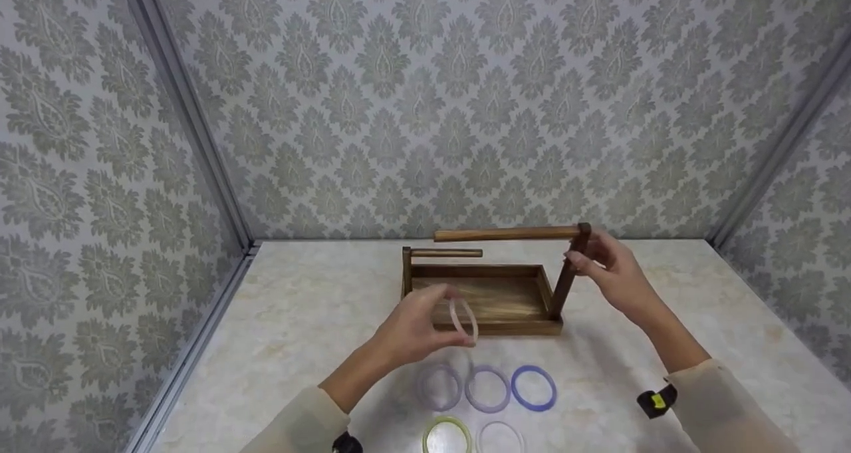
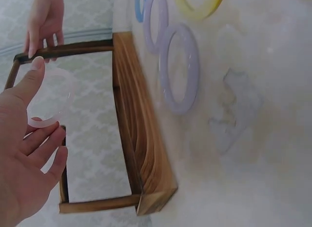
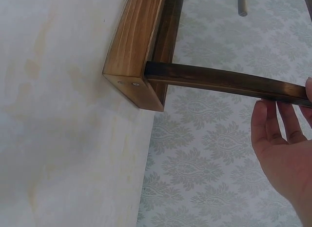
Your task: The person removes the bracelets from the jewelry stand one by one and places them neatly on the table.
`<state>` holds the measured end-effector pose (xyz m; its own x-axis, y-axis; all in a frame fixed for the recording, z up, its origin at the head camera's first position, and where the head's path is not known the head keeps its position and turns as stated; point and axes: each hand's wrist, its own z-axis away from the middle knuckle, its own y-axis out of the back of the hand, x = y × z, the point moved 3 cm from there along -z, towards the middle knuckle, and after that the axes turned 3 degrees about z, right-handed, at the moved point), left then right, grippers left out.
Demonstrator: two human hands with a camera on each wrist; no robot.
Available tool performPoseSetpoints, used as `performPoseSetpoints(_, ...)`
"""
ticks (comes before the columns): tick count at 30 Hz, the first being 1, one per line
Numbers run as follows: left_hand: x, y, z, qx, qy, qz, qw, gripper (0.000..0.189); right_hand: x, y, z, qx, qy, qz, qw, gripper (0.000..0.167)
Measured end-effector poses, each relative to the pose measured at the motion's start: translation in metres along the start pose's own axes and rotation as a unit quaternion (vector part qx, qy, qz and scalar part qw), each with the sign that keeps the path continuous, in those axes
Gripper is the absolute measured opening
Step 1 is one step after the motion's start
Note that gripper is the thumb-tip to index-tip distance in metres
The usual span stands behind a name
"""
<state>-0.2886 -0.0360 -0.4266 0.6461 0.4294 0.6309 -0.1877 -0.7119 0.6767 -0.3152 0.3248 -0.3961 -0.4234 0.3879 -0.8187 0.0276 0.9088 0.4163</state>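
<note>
My left hand [image 1: 415, 326] pinches a pale pinkish-white bangle [image 2: 43, 123] between thumb and fingertips, held up in front of the wooden display stand [image 1: 518, 328]. The stand has a shallow tray base and two upright posts of different heights, each with a horizontal bar. With thumb and fingers on either side, my right hand [image 1: 621, 277] grips the taller right post [image 1: 567, 283] near its top. In the right wrist view the fingertips [image 3: 265, 110] touch the dark post, while the thumb is mostly cut off. No bangle shows on either bar.
Nearer me on the marbled table lie a blue bangle [image 1: 553, 388], two pale purple bangles, one of them on the left [image 1: 439, 367], a yellow-green bangle [image 1: 447, 418] and a whitish bangle [image 1: 500, 423]. A patterned wall [image 1: 419, 140] stands behind the table.
</note>
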Motion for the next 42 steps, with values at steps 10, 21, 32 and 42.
performPoseSetpoints(10, 0.012, -0.038, 0.005, -0.053, -0.032, 0.009, 0.9981, 0.068, 0.000, 0.000, 0.000, 0.001, 0.003, 0.004, 1.0000, 0.034)
performPoseSetpoints(21, 0.028, -0.083, 0.015, -0.124, -0.068, -0.022, 0.9897, 0.070, 0.000, 0.000, 0.001, 0.001, -0.002, 0.007, 1.0000, 0.034)
performPoseSetpoints(32, 0.046, -0.115, 0.028, -0.159, -0.114, -0.052, 0.9793, 0.066, 0.001, 0.000, 0.000, 0.005, 0.004, 0.008, 0.9999, 0.032)
performPoseSetpoints(42, 0.053, -0.130, 0.030, -0.205, -0.099, -0.037, 0.9729, 0.060, 0.002, 0.000, 0.000, 0.005, 0.005, 0.003, 1.0000, 0.033)
